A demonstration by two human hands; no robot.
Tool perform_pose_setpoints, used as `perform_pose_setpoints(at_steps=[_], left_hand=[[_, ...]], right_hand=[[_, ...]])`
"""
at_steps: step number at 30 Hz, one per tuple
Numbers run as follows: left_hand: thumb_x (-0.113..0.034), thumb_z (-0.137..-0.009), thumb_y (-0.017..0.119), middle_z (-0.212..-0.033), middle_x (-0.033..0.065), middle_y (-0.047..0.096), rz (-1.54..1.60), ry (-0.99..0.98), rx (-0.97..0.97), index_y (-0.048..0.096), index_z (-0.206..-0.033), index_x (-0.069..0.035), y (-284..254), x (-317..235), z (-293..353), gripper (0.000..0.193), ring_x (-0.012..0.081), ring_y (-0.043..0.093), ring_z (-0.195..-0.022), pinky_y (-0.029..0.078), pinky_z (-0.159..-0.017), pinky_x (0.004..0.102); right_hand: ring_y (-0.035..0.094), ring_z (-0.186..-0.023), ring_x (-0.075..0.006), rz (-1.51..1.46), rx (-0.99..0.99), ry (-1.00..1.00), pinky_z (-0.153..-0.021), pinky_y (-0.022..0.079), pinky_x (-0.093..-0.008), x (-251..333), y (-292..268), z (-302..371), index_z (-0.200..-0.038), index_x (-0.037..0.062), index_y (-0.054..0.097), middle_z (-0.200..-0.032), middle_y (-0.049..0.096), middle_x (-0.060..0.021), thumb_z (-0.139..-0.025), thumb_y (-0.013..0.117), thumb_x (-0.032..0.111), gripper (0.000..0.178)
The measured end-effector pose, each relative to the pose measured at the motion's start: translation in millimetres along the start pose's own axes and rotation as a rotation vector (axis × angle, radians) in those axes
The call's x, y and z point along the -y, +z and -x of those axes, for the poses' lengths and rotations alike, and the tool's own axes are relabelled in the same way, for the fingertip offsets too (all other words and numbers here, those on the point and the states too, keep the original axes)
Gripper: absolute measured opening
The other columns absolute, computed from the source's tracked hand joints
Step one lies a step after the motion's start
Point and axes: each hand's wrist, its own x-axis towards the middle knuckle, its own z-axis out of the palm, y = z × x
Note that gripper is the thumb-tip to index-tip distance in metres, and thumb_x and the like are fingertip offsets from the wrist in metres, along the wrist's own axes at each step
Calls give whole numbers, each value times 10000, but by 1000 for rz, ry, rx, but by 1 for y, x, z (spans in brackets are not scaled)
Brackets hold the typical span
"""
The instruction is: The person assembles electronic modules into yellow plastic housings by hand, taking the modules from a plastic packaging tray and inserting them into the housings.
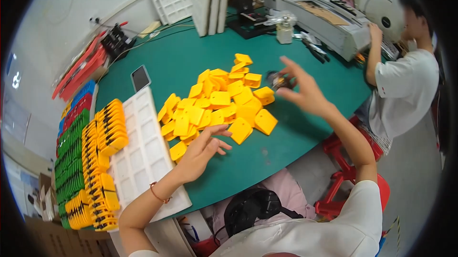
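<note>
A loose heap of yellow flat plastic pieces [220, 98], each with rounded corners and a small hole, lies mid-table. My left hand [200, 154] is over the near edge of this heap, fingers stretched out and apart, with nothing visible in it. To the right of the heap, my right hand [305, 92] has its thumb and fingers spread. A small dark, blurred object [279, 80] sits in the gap between them. Its kind cannot be made out, nor whether the fingers touch it.
A white compartment tray [148, 147] lies left of the heap, beside stacked yellow [112, 128] and green pieces [71, 166]. A phone [140, 78] lies on the green table [176, 56]. Pliers [315, 52], a clear bottle [284, 32] and a grey machine [329, 20] stand farther back. A person [405, 75] sits at right.
</note>
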Motion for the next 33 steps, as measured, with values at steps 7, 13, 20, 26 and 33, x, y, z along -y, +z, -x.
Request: perform_pose_setpoints(at_steps=[7, 13, 20, 26, 33], left_hand=[[-424, -993, 265, -1252, 156, 465, 722, -83, -238, 325, -1339, -73, -4, 8, 4, 497, 262, 584, -992, 509, -826, 377], [-347, -1000, 315, -1137, 174, 527, 658, -80, -386, 394, -1247, -15, -9, 11, 6, 422, 254, 611, -932, 534, -803, 353], [-297, -1009, 288, -1142, 185, 520, 602, -72, -421, 407, -1253, -4, -11, 9, 6, 399, 282, 630, -925, 536, -831, 357], [-264, -1010, 265, -1135, 194, 533, 596, -87, -446, 411, -1241, 13, -12, 10, 7, 389, 296, 629, -942, 537, -841, 364], [-248, -1009, 280, -1181, 167, 506, 520, -56, -448, 385, -1294, 7, -11, 11, 8, 397, 256, 591, -1033, 517, -886, 364]], right_hand=[[530, -959, -306, 36, 300, -573, -818, 458, -378, 86, 95, -11, -1385, 58, 315, -1067, 542, -139, -697, 755, 144, 821], [524, -1089, -310, -159, 303, -497, -901, 459, -366, 56, 116, -17, -1289, 52, 439, -1206, 495, -144, -658, 787, 184, 732], [513, -1102, -319, -138, 268, -588, -905, 464, -364, 55, 123, -11, -1260, 36, 485, -1201, 488, -148, -720, 739, 144, 607], [522, -1082, -329, -178, 265, -598, -905, 458, -372, 49, 126, -10, -1264, 13, 474, -1189, 494, -161, -722, 723, 76, 600], [570, -1016, -317, -119, 123, -713, -846, 489, -360, 48, 127, -8, -1152, 2, 545, -1151, 547, -162, -679, 755, 67, 521]])
